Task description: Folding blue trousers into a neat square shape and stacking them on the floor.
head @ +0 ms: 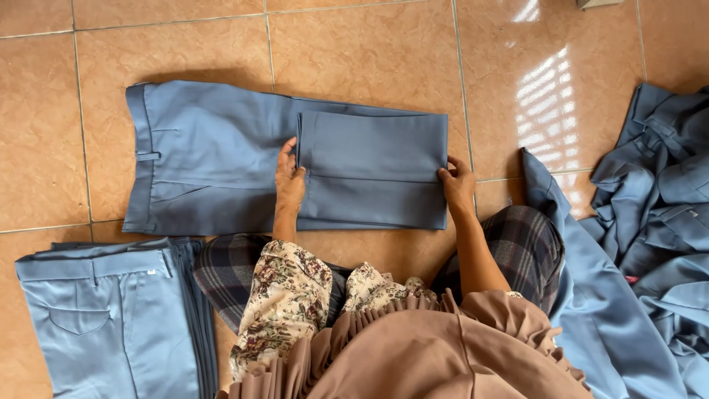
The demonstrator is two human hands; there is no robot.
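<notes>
A pair of grey-blue trousers [207, 159] lies flat on the tiled floor, waistband to the left. Its leg end is folded back over itself into a rectangle [373, 166]. My left hand [289, 181] rests flat on the left edge of that folded part, fingers pointing away from me. My right hand [458, 185] holds the fold's right edge, fingers curled on the cloth. Both hands press the fabric down.
A stack of folded grey-blue trousers [111, 318] sits at the lower left. A loose heap of the same garments [657, 214] spreads over the floor at the right. My knees in plaid cloth [528, 244] sit just below the trousers.
</notes>
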